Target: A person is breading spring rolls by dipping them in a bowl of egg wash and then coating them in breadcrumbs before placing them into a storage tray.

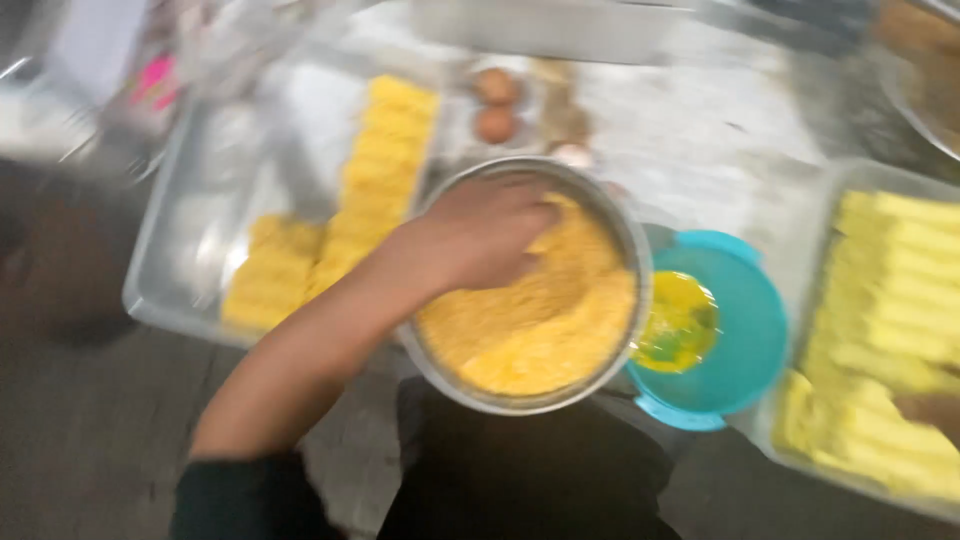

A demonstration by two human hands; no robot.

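At the centre of the frame sits a round metal bowl [632, 262], its thin rim shiny and its inside filled with coarse, grainy yellow-orange crumbs [540, 320] heaped higher toward the lower side. Reaching in from the lower left, the left hand [480, 232] lies palm-down on the crumbs at the bowl's upper edge, fingers curled into the heap; whether they pinch anything beneath is hidden (motion blur softens the whole view). A dark sleeve covers the arm near the bottom edge.

Just right of the metal bowl, touching its rim, stands a smooth teal plastic bowl [750, 340] with small lug handles, holding a glossy yellow liquid [680, 322] with a greenish tint.

Left of centre, a shallow rectangular metal tray [190, 230] carries pale yellow crumb-coated sticks [385, 165] laid side by side in rows. At the right edge, a second tray [835, 200] holds smoother pale yellow rolls [885, 300] packed closely together; a hand [930, 412], probably the right, shows only as a brown sliver at the tray's lower right, so its grip cannot be told.

At the upper centre, two brown eggs [496, 105] rest on the mottled grey table [700, 130]. A pink, blurred object [155, 80] lies in the upper left corner.
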